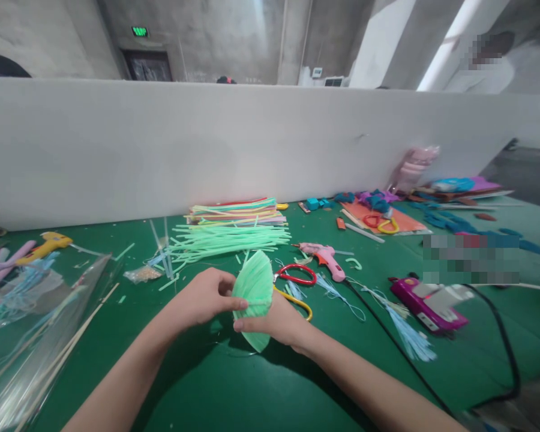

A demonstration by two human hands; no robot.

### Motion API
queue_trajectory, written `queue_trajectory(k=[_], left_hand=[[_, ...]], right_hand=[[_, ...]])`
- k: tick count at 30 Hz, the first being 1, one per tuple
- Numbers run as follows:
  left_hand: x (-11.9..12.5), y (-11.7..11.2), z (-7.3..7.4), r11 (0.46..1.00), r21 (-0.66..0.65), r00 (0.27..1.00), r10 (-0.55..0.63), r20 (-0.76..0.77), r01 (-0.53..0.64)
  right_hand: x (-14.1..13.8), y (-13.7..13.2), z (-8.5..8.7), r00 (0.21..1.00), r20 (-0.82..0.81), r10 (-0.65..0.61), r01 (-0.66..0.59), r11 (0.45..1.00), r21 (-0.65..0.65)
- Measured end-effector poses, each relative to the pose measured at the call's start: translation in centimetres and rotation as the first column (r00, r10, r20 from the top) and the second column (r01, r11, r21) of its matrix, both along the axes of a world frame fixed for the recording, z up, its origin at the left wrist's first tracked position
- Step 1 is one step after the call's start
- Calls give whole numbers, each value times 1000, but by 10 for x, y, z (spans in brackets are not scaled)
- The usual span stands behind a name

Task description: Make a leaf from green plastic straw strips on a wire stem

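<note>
Between my two hands is a light green, fuzzy, leaf-shaped piece (254, 282) that looks made of pipe cleaners, held upright above the green table. My left hand (209, 292) pinches its left edge with thumb and forefinger. My right hand (281, 318) grips the lower part, thumb in front and the other fingers hidden behind. Just beyond my right hand lie scissors (297, 274) with one red and one yellow handle loop. A pink glue gun (324, 257) rests to their right. Behind the piece lies a spread of light green pipe cleaners (234, 238).
A white partition (252, 144) stands along the table's back. At right are a purple power strip (427, 309) with a black cable and blue tassels (409, 336). A yellow glue gun (49, 245) and clear plastic wrapping (67, 330) lie at left. Another person (486, 69) is beyond the partition.
</note>
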State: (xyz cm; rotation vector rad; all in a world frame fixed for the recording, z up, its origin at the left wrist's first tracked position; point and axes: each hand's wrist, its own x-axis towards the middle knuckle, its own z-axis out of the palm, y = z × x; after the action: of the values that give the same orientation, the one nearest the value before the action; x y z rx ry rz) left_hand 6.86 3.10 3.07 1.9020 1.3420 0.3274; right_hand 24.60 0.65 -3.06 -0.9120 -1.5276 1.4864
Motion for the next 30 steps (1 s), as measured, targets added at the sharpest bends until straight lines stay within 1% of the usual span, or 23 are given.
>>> queue_trajectory(k=[2, 5, 8, 12, 16, 22, 25, 28, 30], left_hand=[[-1, 0, 0, 1000, -22, 1000, -4, 13, 4], [-4, 0, 1, 997, -78, 997, -12, 72, 18], [-7, 1, 3, 995, -103, 993, -3, 118, 16], [-7, 2, 4, 995, -103, 993, 8, 116, 4], [-7, 1, 2, 996, -88, 996, 21, 86, -14], [-9, 1, 0, 996, -79, 999, 36, 39, -32], [-11, 3, 4, 996, -86, 994, 30, 109, -20], [-13, 3, 9, 989, -146, 980, 10, 197, 19], [-11, 3, 10, 982, -191, 976, 33, 217, 9]], right_hand=[[0, -1, 1, 1000, -4, 17, -17, 999, -29], [1, -2, 2, 998, 8, 65, -65, 994, -88], [3, -1, 2, 996, 10, 89, -87, 985, -147], [6, 0, 4, 995, 36, 91, -84, 983, -165], [9, 1, 6, 993, 71, 97, -83, 979, -184], [11, 4, 8, 989, 127, 78, -58, 986, -154], [13, 5, 11, 984, 169, 52, -33, 993, -117], [13, 4, 11, 970, 228, 81, -60, 994, -94], [12, 3, 9, 966, 238, 98, -77, 992, -96]])
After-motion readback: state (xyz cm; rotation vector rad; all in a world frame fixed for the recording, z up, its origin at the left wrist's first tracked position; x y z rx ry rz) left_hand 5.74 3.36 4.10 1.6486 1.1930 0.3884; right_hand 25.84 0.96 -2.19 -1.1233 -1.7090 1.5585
